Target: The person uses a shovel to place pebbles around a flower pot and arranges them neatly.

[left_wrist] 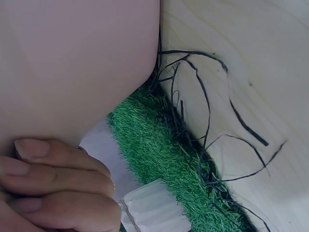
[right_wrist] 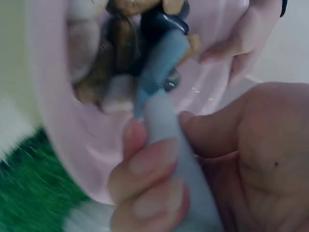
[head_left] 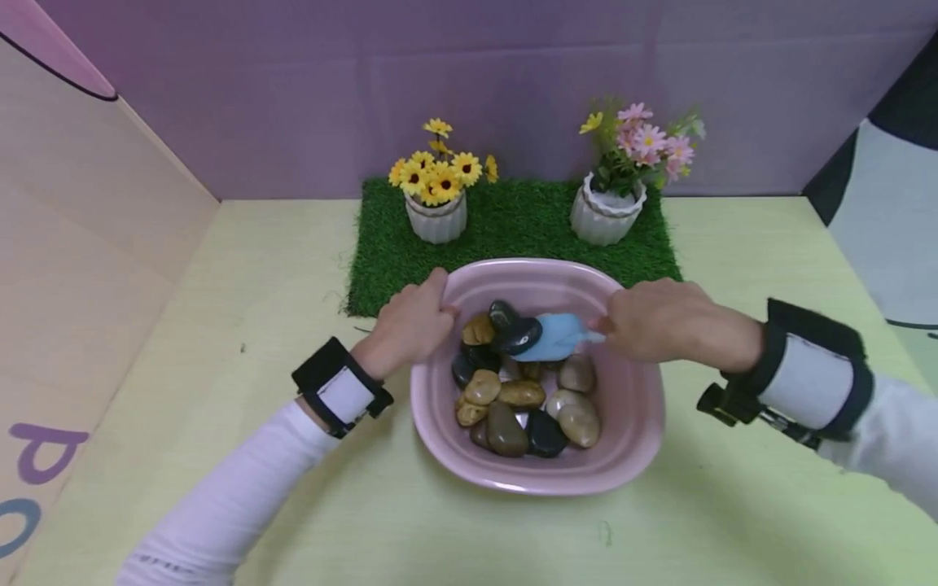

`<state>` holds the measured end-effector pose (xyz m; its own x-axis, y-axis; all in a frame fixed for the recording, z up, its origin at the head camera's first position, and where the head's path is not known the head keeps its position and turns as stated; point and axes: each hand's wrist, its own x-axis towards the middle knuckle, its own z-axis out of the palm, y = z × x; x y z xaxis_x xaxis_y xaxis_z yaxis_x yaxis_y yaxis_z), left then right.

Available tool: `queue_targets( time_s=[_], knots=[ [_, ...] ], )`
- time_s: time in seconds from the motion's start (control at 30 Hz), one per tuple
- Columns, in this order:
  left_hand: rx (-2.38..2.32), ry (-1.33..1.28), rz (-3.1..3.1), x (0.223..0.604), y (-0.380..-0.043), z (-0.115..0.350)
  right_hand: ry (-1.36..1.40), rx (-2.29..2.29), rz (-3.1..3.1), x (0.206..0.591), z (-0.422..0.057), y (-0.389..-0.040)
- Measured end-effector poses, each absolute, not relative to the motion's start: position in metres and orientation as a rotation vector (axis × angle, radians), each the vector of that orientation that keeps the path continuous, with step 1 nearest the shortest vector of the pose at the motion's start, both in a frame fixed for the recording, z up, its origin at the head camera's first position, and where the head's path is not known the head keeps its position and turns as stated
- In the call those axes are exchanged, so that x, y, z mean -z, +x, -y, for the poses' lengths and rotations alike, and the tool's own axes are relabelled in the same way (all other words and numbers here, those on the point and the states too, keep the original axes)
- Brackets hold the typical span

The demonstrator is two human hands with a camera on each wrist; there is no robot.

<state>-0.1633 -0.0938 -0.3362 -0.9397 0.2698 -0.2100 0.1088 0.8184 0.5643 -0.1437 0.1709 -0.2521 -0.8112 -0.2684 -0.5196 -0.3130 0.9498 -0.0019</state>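
A pink plastic basin (head_left: 538,480) holds several smooth stones (head_left: 506,430) in black, brown, tan and grey. At its left rim my left hand (head_left: 412,321) grips the wall, thumb on the inner side; its fingers (left_wrist: 63,186) curl against the outside in the left wrist view. My right hand (head_left: 655,321) reaches over the right rim, its fingers wrapped round the pale handle of a small shovel (right_wrist: 169,128). The light blue shovel blade is inside the basin, among the upper stones. A black stone (head_left: 519,334) overlaps the blade's left end.
Behind the basin lies a green artificial grass mat (head_left: 516,216). On it stand a white pot (head_left: 437,221) of yellow flowers and another white pot (head_left: 604,218) of pink flowers. A purple wall (head_left: 513,98) rises behind. Loose dark strands (left_wrist: 207,96) trail from the mat's edge.
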Motion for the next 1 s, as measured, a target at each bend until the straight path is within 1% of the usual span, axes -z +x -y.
queue_targets(
  time_s=[0.23, 0.5, 0.77, 0.87, 1.0],
  knots=[
    [-0.826, 0.293, -2.716, 0.336, -0.163, 0.094, -0.479, -0.448, -2.745, 0.242, -0.157, -0.139],
    [-0.813, 0.301, -2.715, 0.335, -0.163, 0.093, -0.514, -0.592, -2.781, 0.236, -0.156, -0.128],
    [-0.834, 0.301, -2.710, 0.335, -0.162, 0.095, -0.617, -0.748, -2.801, 0.253, -0.140, -0.111],
    [-0.838, 0.314, -2.711, 0.335, -0.163, 0.095, -0.649, -0.770, -2.758, 0.256, -0.141, -0.115],
    [-0.842, 0.320, -2.707, 0.336, -0.163, 0.096, -0.637, -0.674, -2.691, 0.256, -0.147, -0.131]
  ],
)
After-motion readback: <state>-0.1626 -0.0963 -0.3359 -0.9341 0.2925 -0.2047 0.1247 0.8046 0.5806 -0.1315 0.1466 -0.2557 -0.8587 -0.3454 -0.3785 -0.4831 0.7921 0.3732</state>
